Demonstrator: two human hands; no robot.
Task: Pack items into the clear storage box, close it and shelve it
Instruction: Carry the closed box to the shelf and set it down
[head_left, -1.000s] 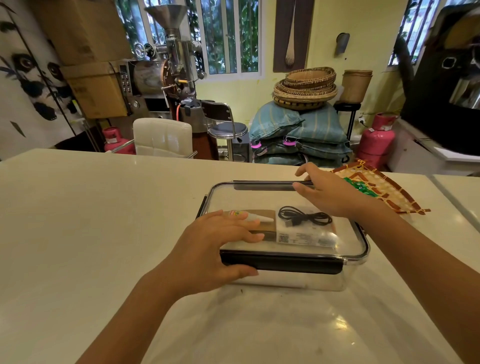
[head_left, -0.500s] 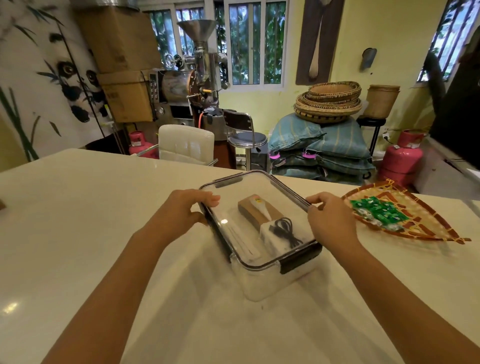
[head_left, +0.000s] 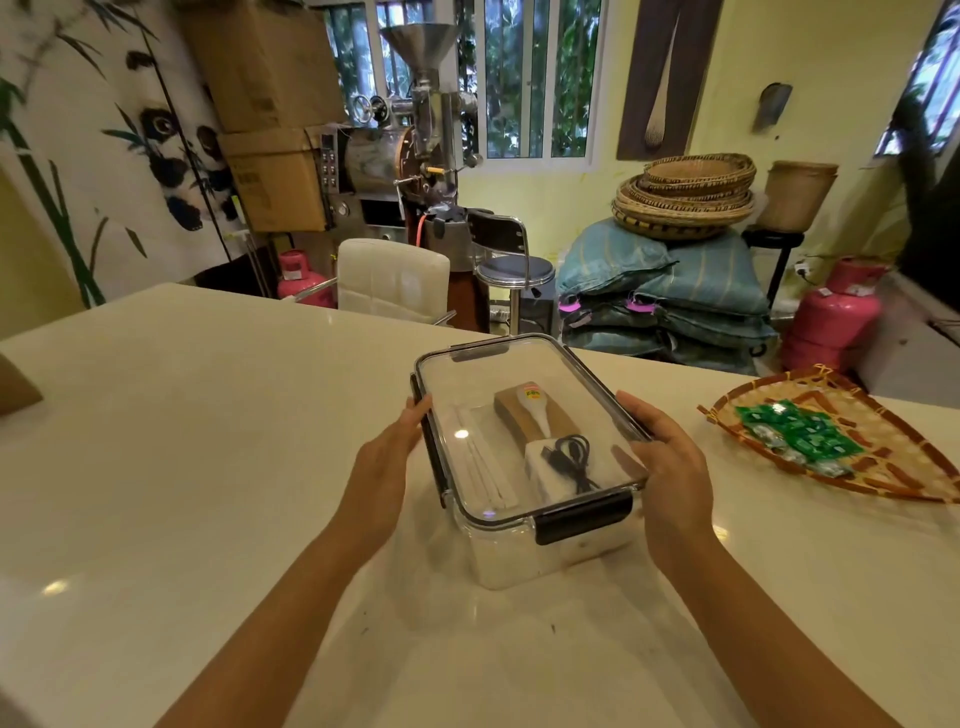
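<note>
The clear storage box (head_left: 550, 551) stands on the white table (head_left: 182, 441) with its lid on and black latches along the edges. Through the lid I see a brown cardboard piece with a white tool (head_left: 535, 410), a coiled black cable (head_left: 574, 457) on a white packet, and a long paper sleeve (head_left: 483, 467). My left hand (head_left: 384, 457) presses against the box's left side at the latch. Along the right rim lies my right hand (head_left: 670, 467), its fingers on the lid's edge. The box sits turned, one short end toward me.
A woven bamboo tray (head_left: 893, 483) with green packets (head_left: 800, 441) lies on the table to the right of the box. A white chair (head_left: 392, 280) and a stool stand beyond the far edge. Behind are a roasting machine, stacked sacks, baskets and pink gas cylinders.
The box has been rotated from lying crosswise to pointing away from me. Both hands shifted from the top and far edge to the box's two long sides.
</note>
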